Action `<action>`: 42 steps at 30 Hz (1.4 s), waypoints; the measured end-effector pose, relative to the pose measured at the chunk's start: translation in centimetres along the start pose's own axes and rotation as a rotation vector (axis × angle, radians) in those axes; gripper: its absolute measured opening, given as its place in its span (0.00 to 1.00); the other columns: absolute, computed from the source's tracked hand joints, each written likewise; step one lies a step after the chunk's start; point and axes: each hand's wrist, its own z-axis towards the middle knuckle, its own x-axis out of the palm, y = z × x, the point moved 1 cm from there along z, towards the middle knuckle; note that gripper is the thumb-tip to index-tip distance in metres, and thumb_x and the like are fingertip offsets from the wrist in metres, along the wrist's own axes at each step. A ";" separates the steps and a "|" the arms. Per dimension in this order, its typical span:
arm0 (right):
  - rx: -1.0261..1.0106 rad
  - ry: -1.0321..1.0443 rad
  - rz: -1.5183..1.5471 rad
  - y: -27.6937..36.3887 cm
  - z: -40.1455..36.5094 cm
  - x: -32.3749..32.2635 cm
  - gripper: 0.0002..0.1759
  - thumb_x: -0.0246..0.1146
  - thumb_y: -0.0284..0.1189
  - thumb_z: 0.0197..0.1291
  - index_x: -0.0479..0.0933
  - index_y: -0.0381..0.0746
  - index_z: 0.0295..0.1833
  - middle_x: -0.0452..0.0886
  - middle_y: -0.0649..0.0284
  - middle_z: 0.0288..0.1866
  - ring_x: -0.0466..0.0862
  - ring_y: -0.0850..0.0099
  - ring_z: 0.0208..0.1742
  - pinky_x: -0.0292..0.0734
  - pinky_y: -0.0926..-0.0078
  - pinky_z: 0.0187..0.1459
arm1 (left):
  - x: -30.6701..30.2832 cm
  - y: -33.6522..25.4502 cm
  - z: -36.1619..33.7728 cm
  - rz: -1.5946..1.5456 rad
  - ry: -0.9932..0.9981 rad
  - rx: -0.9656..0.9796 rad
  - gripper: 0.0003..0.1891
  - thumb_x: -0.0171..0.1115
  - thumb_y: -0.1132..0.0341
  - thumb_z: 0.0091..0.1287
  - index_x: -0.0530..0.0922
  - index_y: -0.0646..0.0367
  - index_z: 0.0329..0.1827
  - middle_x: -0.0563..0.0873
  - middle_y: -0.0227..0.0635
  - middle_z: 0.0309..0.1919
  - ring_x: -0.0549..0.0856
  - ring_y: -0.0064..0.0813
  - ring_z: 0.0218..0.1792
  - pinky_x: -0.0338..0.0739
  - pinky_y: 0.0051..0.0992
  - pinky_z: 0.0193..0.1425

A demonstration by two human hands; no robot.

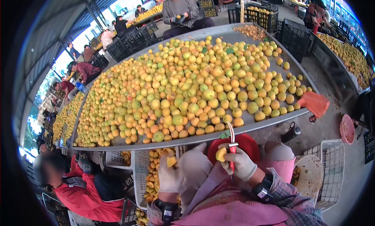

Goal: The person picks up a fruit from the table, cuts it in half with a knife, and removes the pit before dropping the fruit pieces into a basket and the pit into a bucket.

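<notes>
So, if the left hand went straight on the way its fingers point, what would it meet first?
The left hand would probably meet the metal table's near rim first, with the yellow fruit beyond it; one view leaves height unclear, so it might pass underneath.

Fruit [177, 93] on table [221, 32] | crate [139, 175] left of basin [254, 147] (both on near side)
</notes>
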 end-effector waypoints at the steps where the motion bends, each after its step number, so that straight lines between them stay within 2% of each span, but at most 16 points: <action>1: 0.007 -0.042 -0.014 -0.1 0.0 -0.5 0.22 0.54 0.22 0.61 0.70 0.36 0.62 0.78 0.59 0.34 0.77 0.74 0.22 0.69 0.78 0.20 | -1.1 0.6 -0.3 0.129 -0.065 0.007 0.19 0.60 0.82 0.56 0.71 0.60 0.50 0.81 0.35 0.34 0.82 0.29 0.33 0.78 0.27 0.38; 4: -0.001 -0.115 0.046 0.0 -0.1 -1.5 0.20 0.55 0.22 0.61 0.71 0.38 0.60 0.79 0.59 0.34 0.77 0.73 0.23 0.69 0.78 0.19 | -3.1 5.4 -3.2 -0.104 -0.245 -0.288 0.10 0.58 0.70 0.63 0.76 0.60 0.47 0.81 0.33 0.34 0.83 0.27 0.34 0.79 0.28 0.37; 7: -0.015 -0.150 0.100 -1.2 0.4 -3.8 0.18 0.56 0.21 0.62 0.73 0.40 0.58 0.80 0.59 0.35 0.77 0.73 0.23 0.68 0.77 0.18 | -3.4 20.3 -7.3 -0.460 -0.331 -0.736 0.14 0.51 0.58 0.71 0.79 0.59 0.45 0.82 0.32 0.37 0.83 0.27 0.35 0.80 0.29 0.38; 10: -0.033 -0.299 0.010 -2.7 1.0 -6.1 0.19 0.60 0.21 0.62 0.73 0.41 0.60 0.81 0.60 0.38 0.80 0.73 0.25 0.71 0.77 0.16 | -5.1 27.7 -11.5 0.052 -0.150 -0.713 0.19 0.60 0.66 0.68 0.73 0.61 0.61 0.83 0.47 0.48 0.83 0.40 0.48 0.79 0.30 0.46; 11: -0.044 -0.302 0.013 -2.9 1.0 -6.2 0.19 0.60 0.21 0.62 0.73 0.41 0.60 0.81 0.60 0.38 0.80 0.73 0.25 0.71 0.77 0.16 | -4.8 36.7 -12.9 0.217 -0.035 -0.999 0.21 0.59 0.66 0.69 0.72 0.61 0.63 0.83 0.44 0.52 0.83 0.38 0.51 0.80 0.28 0.48; 13: -0.044 -0.440 -0.293 -3.0 0.9 -6.4 0.22 0.61 0.23 0.62 0.72 0.41 0.63 0.82 0.61 0.38 0.82 0.73 0.27 0.73 0.78 0.16 | -5.1 28.2 -11.4 0.473 0.139 -1.088 0.22 0.60 0.66 0.68 0.71 0.62 0.64 0.83 0.43 0.53 0.83 0.37 0.53 0.80 0.28 0.49; 15: -0.040 -0.468 -0.278 -2.9 1.0 -6.6 0.24 0.62 0.25 0.62 0.70 0.41 0.65 0.81 0.64 0.37 0.81 0.75 0.25 0.73 0.80 0.16 | -4.9 26.8 -10.2 0.733 0.312 -1.157 0.23 0.61 0.66 0.67 0.71 0.62 0.64 0.83 0.42 0.54 0.82 0.36 0.55 0.80 0.27 0.51; 21: -0.018 -0.592 -0.241 -1.3 0.7 -7.5 0.16 0.62 0.26 0.61 0.78 0.40 0.56 0.82 0.64 0.33 0.83 0.74 0.25 0.73 0.79 0.15 | -3.1 26.6 -7.5 0.353 0.312 -0.369 0.24 0.62 0.67 0.64 0.70 0.63 0.64 0.82 0.43 0.56 0.82 0.37 0.57 0.79 0.28 0.54; 23: -0.046 -0.625 -0.240 -0.1 0.7 -7.6 0.14 0.62 0.27 0.61 0.79 0.39 0.53 0.82 0.64 0.33 0.82 0.74 0.24 0.73 0.79 0.15 | -0.9 26.4 -4.6 -0.641 -0.110 -0.787 0.23 0.62 0.65 0.65 0.71 0.64 0.61 0.82 0.43 0.55 0.82 0.37 0.55 0.79 0.30 0.56; 24: -0.057 -0.616 -0.238 0.7 0.8 -7.7 0.13 0.63 0.27 0.61 0.79 0.39 0.52 0.82 0.65 0.33 0.83 0.74 0.25 0.73 0.79 0.15 | 0.1 26.7 -2.5 -0.648 -0.042 -0.701 0.18 0.60 0.63 0.66 0.75 0.64 0.55 0.84 0.41 0.51 0.83 0.36 0.51 0.79 0.31 0.54; 26: -0.072 -0.617 -0.256 2.1 0.9 -8.2 0.13 0.64 0.27 0.60 0.79 0.38 0.50 0.82 0.65 0.35 0.83 0.74 0.26 0.74 0.79 0.16 | 1.2 20.5 1.5 -1.568 0.087 -0.671 0.07 0.50 0.66 0.71 0.73 0.60 0.40 0.78 0.33 0.31 0.81 0.32 0.41 0.79 0.29 0.46; 29: -0.088 -0.649 -0.275 4.0 1.2 -9.0 0.13 0.64 0.27 0.59 0.79 0.37 0.50 0.82 0.64 0.36 0.83 0.74 0.26 0.74 0.78 0.16 | 1.8 7.0 5.0 -1.769 0.145 -0.577 0.09 0.52 0.66 0.72 0.77 0.62 0.44 0.82 0.35 0.36 0.82 0.32 0.43 0.79 0.29 0.50; 32: -0.101 -0.677 -0.323 6.0 1.5 -9.6 0.12 0.63 0.27 0.59 0.79 0.38 0.49 0.81 0.65 0.37 0.81 0.75 0.25 0.74 0.79 0.16 | 3.6 -1.1 6.1 -1.990 0.307 -0.710 0.16 0.57 0.60 0.73 0.79 0.63 0.54 0.85 0.37 0.46 0.82 0.34 0.47 0.78 0.29 0.52; 36: -0.113 -0.674 -0.434 8.9 2.2 -10.8 0.13 0.63 0.28 0.58 0.79 0.38 0.49 0.82 0.66 0.35 0.80 0.77 0.24 0.75 0.78 0.17 | 8.3 0.3 5.7 -1.805 0.638 -0.497 0.24 0.52 0.51 0.75 0.75 0.60 0.64 0.82 0.39 0.57 0.80 0.39 0.56 0.78 0.36 0.56; 41: -0.096 -0.757 -0.681 15.1 3.1 -9.6 0.14 0.62 0.31 0.58 0.80 0.41 0.49 0.81 0.67 0.31 0.80 0.79 0.23 0.75 0.78 0.19 | 9.4 0.7 5.2 -1.878 0.768 -0.535 0.27 0.43 0.46 0.77 0.71 0.55 0.69 0.80 0.39 0.61 0.78 0.37 0.59 0.74 0.39 0.62; 42: -0.196 -0.800 -0.812 15.3 4.8 -11.8 0.15 0.61 0.33 0.58 0.81 0.40 0.49 0.85 0.58 0.34 0.85 0.66 0.28 0.80 0.67 0.28 | 9.3 0.4 5.2 -1.845 0.755 -0.562 0.27 0.43 0.45 0.77 0.73 0.54 0.68 0.79 0.39 0.61 0.79 0.38 0.58 0.74 0.39 0.60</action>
